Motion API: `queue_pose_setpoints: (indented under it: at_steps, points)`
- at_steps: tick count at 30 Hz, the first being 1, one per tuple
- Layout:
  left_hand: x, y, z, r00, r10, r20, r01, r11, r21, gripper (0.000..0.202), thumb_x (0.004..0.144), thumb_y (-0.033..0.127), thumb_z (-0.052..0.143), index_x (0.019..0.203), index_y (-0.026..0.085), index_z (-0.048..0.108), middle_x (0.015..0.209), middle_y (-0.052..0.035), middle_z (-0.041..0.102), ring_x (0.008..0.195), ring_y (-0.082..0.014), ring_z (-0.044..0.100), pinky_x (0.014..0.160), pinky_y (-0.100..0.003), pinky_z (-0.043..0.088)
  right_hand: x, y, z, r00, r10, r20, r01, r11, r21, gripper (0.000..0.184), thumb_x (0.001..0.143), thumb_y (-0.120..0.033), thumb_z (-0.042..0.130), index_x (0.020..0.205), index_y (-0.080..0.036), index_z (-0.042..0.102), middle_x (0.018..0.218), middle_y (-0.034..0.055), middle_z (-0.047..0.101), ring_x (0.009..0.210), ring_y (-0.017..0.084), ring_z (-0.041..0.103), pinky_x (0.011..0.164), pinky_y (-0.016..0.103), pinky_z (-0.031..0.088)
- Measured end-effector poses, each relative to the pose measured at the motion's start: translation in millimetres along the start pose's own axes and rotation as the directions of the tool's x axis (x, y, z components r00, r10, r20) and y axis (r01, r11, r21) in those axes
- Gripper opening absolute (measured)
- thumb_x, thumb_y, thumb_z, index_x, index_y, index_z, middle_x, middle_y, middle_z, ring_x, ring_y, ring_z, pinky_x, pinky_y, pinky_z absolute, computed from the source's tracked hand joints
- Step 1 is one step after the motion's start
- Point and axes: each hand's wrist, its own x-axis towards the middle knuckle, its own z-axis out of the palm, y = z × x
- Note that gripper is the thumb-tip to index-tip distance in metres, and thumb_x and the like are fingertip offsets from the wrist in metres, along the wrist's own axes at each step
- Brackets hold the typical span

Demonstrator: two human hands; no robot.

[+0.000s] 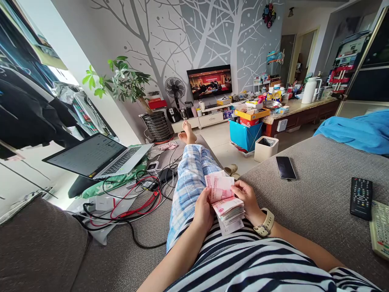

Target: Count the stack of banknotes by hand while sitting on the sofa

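Observation:
A thick folded wad of red banknotes [228, 207] lies between my two hands, above my lap. Some notes [221, 187] are fanned upward, away from the folded part. My left hand [203, 209] grips the wad's left side, its thumb along the upper notes. At the right side, my right hand [246, 199] is closed with thumb and fingers at the edge of the notes. Most fingers of both hands are hidden behind the money. A pale watch [265, 222] is on my right wrist. My legs in checked trousers [190, 178] stretch out along the sofa.
An open laptop [91, 156] sits at left, beside tangled cables [148, 194]. To my right on the grey sofa lie a phone [286, 168], a black remote [361, 197] and a pale remote [379, 227]. A white bin [266, 149] and a blue box [245, 136] stand on the floor.

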Motion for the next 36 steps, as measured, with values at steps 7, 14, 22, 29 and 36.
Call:
queue_pose_setpoints:
  at_steps: [7,14,22,29,36]
  points:
    - [1.4,-0.8,-3.3,0.991,-0.102,0.091,0.107,0.993,-0.048,0.022,0.071,0.026,0.064,0.09,0.015,0.062,0.081,-0.0043,0.069,0.08,-0.0209,0.067,0.077,-0.033,0.053,0.6,1.3,-0.1,1.0,-0.006,-0.002,0.006,1.0,0.001,0.028,0.079,-0.039,0.061,0.064,-0.018,0.05,0.058,-0.0036,0.043,0.056,0.012,0.037,0.054,0.025,0.03]
    - [4.3,-2.3,-5.7,0.991,-0.1,0.092,0.104,0.994,-0.041,0.019,0.073,0.026,0.063,0.088,0.015,0.062,0.079,-0.0035,0.069,0.077,-0.0205,0.067,0.079,-0.034,0.052,0.7,1.6,-0.6,1.0,-0.005,-0.003,0.005,1.0,0.011,0.028,0.08,-0.038,0.062,0.064,-0.018,0.05,0.059,-0.0037,0.043,0.056,0.012,0.036,0.054,0.024,0.029]
    - [6.4,-4.5,-9.3,0.988,-0.097,0.124,0.102,0.994,-0.038,0.02,0.075,0.028,0.063,0.09,0.015,0.063,0.08,-0.0032,0.069,0.079,-0.0201,0.067,0.079,-0.033,0.052,-0.4,-2.5,0.5,1.0,0.002,0.002,-0.002,1.0,0.022,0.028,0.08,-0.039,0.062,0.064,-0.018,0.05,0.059,-0.0035,0.044,0.056,0.012,0.037,0.053,0.025,0.03]
    - [7.1,-4.3,-9.1,0.987,-0.113,0.114,0.119,0.992,-0.046,0.023,0.073,0.029,0.064,0.091,0.015,0.063,0.083,-0.0046,0.07,0.083,-0.0222,0.068,0.079,-0.034,0.052,-0.5,-3.4,0.7,1.0,0.012,0.002,-0.012,1.0,0.028,0.028,0.08,-0.038,0.062,0.064,-0.018,0.05,0.058,-0.0039,0.043,0.055,0.011,0.037,0.053,0.025,0.029]
    - [6.1,-3.0,-7.7,0.989,-0.117,0.087,0.121,0.992,-0.041,0.025,0.071,0.028,0.065,0.091,0.015,0.063,0.08,-0.0042,0.07,0.08,-0.0224,0.068,0.078,-0.035,0.053,-0.1,-1.9,0.4,1.0,0.01,0.007,-0.01,1.0,0.024,0.028,0.079,-0.039,0.062,0.064,-0.018,0.05,0.058,-0.0041,0.043,0.054,0.011,0.037,0.053,0.025,0.029]
